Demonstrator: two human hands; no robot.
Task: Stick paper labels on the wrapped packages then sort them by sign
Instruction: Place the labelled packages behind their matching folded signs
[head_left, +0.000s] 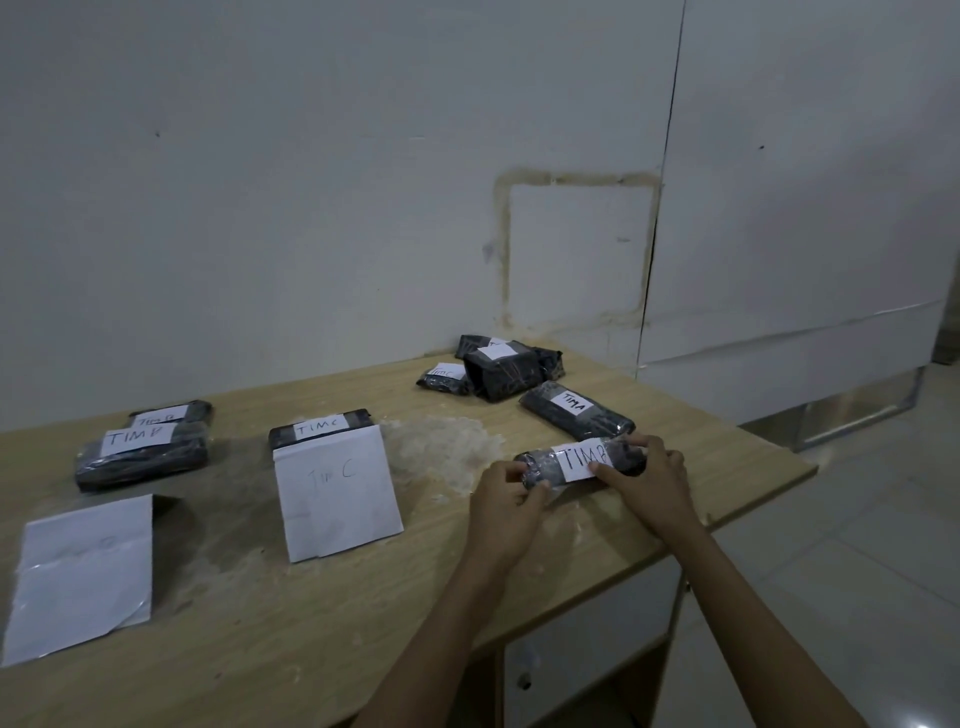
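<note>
A dark wrapped package (623, 458) lies near the table's right front edge with a white paper label (581, 461) reading "TIM B" on top. My left hand (506, 501) grips its left end. My right hand (647, 478) holds its right end, with the thumb on the label's lower right corner. Two packages labelled "TIM B" (143, 454) sit stacked at the left behind a white sheet (85, 574). One package labelled "TIM C" (319, 427) lies behind a sheet marked "TIM C" (337, 499).
A package labelled "TIM A" (576, 413) lies just behind the held one. A loose pile of several dark packages (498, 369) sits at the back near the wall. The wooden table's (311, 634) right edge is close to my right hand; tiled floor lies beyond.
</note>
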